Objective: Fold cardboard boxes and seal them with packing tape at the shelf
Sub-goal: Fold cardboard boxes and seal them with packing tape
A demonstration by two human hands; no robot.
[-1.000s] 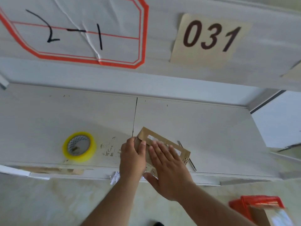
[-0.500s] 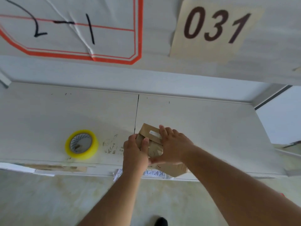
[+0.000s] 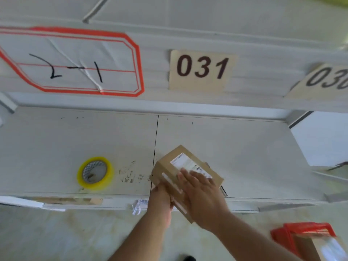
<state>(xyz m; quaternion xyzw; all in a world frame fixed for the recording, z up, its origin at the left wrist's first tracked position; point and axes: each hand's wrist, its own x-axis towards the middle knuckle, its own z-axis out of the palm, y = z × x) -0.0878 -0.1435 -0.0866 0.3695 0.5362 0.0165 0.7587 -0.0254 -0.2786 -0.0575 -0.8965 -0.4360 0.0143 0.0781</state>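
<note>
Cardboard box [image 3: 170, 166], flat-faced, rectangular, labelled

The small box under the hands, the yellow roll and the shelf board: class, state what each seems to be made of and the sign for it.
Small box: brown cardboard, matt, with creased edges and a glossy white printed label.
Yellow roll: probably plastic packing tape, shiny translucent yellow around a pale core.
Shelf board: looks like pale laminated board with faint wood-grain streaks, scuffed near the seam; the core cannot be seen.

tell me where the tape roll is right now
The yellow tape roll lies flat on the shelf, left of the cardboard box both hands hold.
</note>
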